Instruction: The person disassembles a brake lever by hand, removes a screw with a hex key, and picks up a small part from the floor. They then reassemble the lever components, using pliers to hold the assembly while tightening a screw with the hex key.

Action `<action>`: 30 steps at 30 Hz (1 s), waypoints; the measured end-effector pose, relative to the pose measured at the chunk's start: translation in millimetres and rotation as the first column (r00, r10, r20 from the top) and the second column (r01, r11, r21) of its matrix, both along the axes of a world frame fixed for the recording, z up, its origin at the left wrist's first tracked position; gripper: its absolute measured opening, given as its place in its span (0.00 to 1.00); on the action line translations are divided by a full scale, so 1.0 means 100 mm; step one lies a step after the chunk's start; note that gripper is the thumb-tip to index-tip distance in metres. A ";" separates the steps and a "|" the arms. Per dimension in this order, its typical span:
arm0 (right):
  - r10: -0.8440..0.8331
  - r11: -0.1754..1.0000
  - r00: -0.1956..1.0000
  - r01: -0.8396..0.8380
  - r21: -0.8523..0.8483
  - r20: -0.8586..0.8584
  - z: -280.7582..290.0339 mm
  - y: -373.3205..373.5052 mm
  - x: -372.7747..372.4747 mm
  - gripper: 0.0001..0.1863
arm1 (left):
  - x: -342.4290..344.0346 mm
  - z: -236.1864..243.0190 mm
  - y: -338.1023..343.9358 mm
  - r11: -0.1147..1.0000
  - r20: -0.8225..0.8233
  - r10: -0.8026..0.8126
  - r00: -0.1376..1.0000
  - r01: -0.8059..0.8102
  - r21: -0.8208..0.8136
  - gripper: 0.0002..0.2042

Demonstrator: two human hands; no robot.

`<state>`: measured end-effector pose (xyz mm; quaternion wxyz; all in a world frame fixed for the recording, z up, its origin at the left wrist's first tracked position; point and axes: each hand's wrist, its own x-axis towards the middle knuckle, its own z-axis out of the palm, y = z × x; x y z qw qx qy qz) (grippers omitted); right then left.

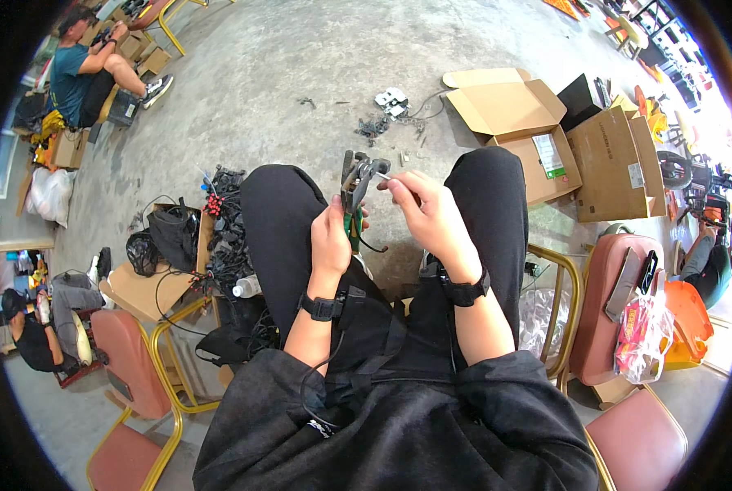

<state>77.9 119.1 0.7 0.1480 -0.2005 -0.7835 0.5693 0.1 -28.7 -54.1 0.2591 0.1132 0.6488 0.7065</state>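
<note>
Above the gap between my knees, my left hand (pixel 332 237) is closed round a dark jointed device (pixel 351 182). A green part and a loose black cable show at its lower end. The device stands roughly upright, its top above my fingers; its exact kind I cannot make out. From the right, my right hand (pixel 425 211) pinches a thin, light metal rod (pixel 384 175) between thumb and fingers. The rod's tip meets the upper right side of the device. My fingers hide the rod's other end.
On the floor ahead lie a white and black part (pixel 392 101) and several small dark pieces (pixel 372 128). An open cardboard box (pixel 505 106) stands ahead right. At left are tangled black cables (pixel 229 221) and a bottle (pixel 246 286). Chairs (pixel 615 303) flank me; a person (pixel 84 74) sits far left.
</note>
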 end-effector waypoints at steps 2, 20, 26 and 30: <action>-0.002 0.962 0.989 0.042 0.269 -0.146 -0.05 0.01 -0.02 0.09 | 0.00 0.03 0.01 1.000 0.037 0.001 0.999 -0.002 0.026 0.25; 0.047 0.979 0.999 -0.043 -0.198 0.013 -0.07 0.04 0.01 0.11 | 0.03 0.01 0.02 0.990 -0.164 0.044 0.985 -0.066 -0.126 0.23; 0.151 0.816 0.987 -0.090 -0.571 0.061 0.11 0.07 0.04 0.19 | 0.01 0.01 -0.01 0.992 -0.077 -0.019 0.997 0.009 -0.126 0.23; 0.156 0.648 0.988 -0.115 -0.753 -0.017 0.12 0.06 0.04 0.19 | 0.03 0.04 0.00 0.996 -0.074 0.016 0.997 -0.022 -0.082 0.23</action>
